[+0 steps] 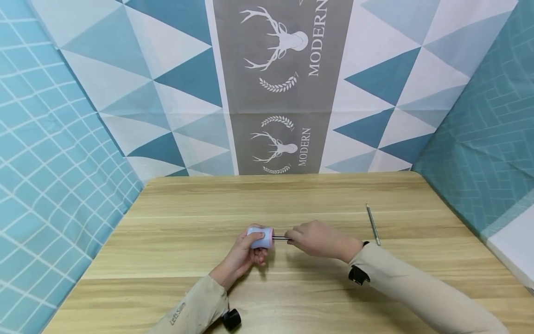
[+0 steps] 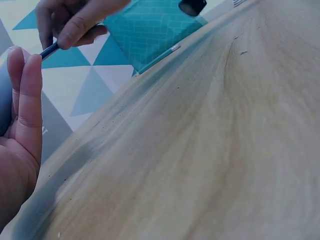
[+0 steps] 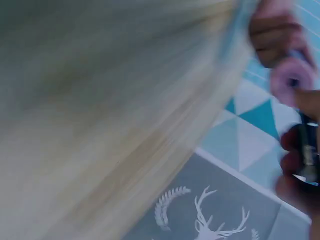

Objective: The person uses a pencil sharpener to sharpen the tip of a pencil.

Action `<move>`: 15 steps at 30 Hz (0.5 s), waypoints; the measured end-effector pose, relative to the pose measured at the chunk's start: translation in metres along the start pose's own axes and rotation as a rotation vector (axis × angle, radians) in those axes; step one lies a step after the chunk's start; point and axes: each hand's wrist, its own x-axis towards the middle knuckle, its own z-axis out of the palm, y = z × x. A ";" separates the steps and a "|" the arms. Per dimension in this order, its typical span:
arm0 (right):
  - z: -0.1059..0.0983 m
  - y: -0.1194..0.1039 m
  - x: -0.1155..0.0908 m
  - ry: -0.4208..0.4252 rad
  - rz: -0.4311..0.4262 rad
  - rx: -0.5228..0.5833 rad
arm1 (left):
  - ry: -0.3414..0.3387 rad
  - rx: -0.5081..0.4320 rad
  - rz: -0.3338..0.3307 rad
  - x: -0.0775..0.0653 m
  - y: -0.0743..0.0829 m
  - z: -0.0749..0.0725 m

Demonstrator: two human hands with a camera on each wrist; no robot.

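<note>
Head view: holds a light-blue, pink-rimmed cylinder (image 1: 268, 237), at six o'clock from centre, in the left hand (image 1: 245, 253), with thumb laid over its wall and lower fingers bent beneath. Pinches a dark, pencil-like rod (image 1: 280, 238) at the cylinder's three o'clock with the fingers of the right hand (image 1: 317, 238), leaving a short bare stretch between fingertips and rim. Includes, between two and three o'clock from the right hand, a green pencil (image 1: 373, 224) lying apart on the wood-grain table (image 1: 258, 195).

Left wrist view: shows only a blue slice of the cylinder at nine o'clock, behind two raised, nearly straight left fingers; shows the rod nipped between right thumb and fingers, between ten and eleven.

Right wrist view, blurred: shows the cylinder's pink end between two and three o'clock, beside curled left fingers at two, with the rod reaching its dark central hole from the right fingers, between three and four. Cannot tell how deep.
</note>
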 end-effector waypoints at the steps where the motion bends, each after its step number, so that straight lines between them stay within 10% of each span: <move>1: 0.001 0.000 -0.002 0.042 -0.076 -0.181 | 0.005 -0.003 -0.002 0.000 0.000 0.000; 4: 0.009 0.002 -0.005 0.120 -0.200 -0.517 | 0.015 -0.009 -0.005 0.000 0.000 0.001; 7: 0.018 0.003 -0.005 0.145 -0.206 -0.538 | 0.031 -0.011 -0.011 0.000 0.000 0.001; 10: 0.025 0.002 -0.001 0.119 -0.136 -0.352 | 0.057 -0.020 -0.022 0.000 0.000 0.001; 15: 0.021 -0.003 0.008 -0.006 0.157 0.297 | 0.093 -0.039 -0.035 0.000 0.000 -0.001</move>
